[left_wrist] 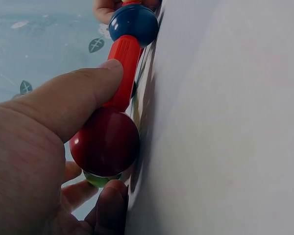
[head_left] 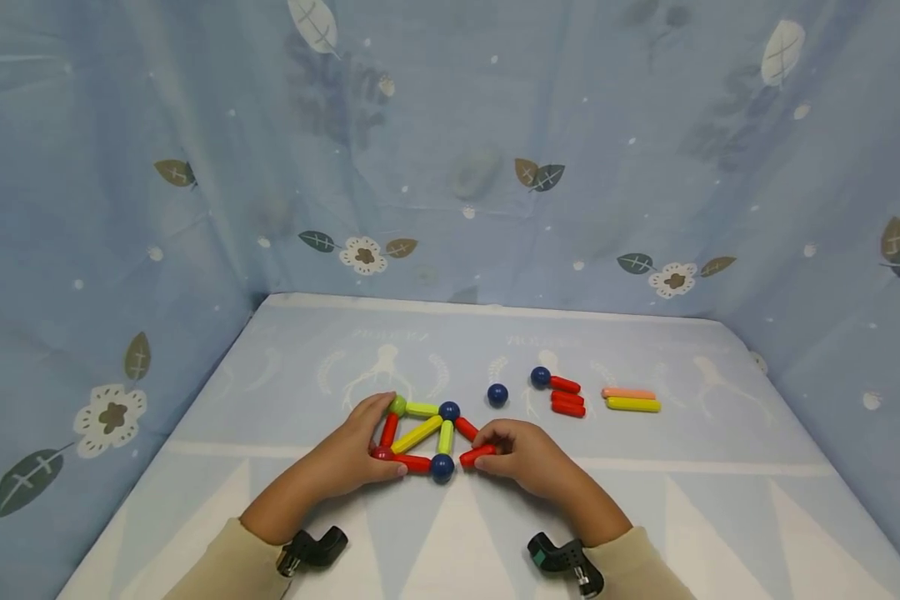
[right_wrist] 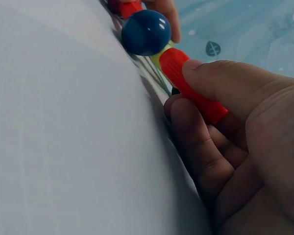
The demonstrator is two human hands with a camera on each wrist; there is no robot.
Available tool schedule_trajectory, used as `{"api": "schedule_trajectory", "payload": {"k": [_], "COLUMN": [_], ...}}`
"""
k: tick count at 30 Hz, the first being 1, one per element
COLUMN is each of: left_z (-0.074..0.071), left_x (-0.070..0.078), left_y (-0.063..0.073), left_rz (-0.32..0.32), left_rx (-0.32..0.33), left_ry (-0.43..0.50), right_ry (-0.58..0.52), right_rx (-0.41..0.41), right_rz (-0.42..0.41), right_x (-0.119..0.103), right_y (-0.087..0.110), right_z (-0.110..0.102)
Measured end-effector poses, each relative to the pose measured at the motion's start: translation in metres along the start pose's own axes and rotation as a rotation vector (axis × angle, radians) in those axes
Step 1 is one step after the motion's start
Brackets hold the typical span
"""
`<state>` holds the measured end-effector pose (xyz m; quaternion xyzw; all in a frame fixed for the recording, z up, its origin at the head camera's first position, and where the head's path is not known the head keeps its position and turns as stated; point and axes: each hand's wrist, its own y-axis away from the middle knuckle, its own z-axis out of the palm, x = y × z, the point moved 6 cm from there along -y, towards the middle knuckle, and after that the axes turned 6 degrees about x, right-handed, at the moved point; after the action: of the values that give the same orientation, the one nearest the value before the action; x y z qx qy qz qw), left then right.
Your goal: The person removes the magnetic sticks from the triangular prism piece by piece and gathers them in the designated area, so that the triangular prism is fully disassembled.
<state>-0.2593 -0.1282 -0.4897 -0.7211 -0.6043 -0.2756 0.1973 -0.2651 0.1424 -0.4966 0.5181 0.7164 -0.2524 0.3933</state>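
While your left hand (head_left: 348, 454) grips the ball-and-stick frame (head_left: 417, 435), your right hand (head_left: 528, 454) pinches a red stick (head_left: 477, 455)
Faint table lettering (head_left: 390, 336), illegible

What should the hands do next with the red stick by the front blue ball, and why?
Probably the right hand should nudge its pinched red stick toward the front blue ball. The stick's free end points at that ball with a small gap between them, and the left hand holds the other side of the joined shape.
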Motion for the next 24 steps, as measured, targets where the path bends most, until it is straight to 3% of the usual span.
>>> {"api": "schedule_trajectory", "payload": {"k": [13,24], "left_z": [0.001,0.002], "left_x": [0.002,-0.001], "left_y": [-0.002,-0.004], "left_rz": [-0.002,0.015], "left_rx": [-0.014,-0.019], "left_ry": [0.000,-0.007], "right_ry": [-0.035,-0.055], "right_rx": [0.296,0.391], "right_rz": [0.220,0.324], "right_x": [0.035,0.060], "right_y": [0.012,0.026], "right_z": [-0.043,-0.078]}}
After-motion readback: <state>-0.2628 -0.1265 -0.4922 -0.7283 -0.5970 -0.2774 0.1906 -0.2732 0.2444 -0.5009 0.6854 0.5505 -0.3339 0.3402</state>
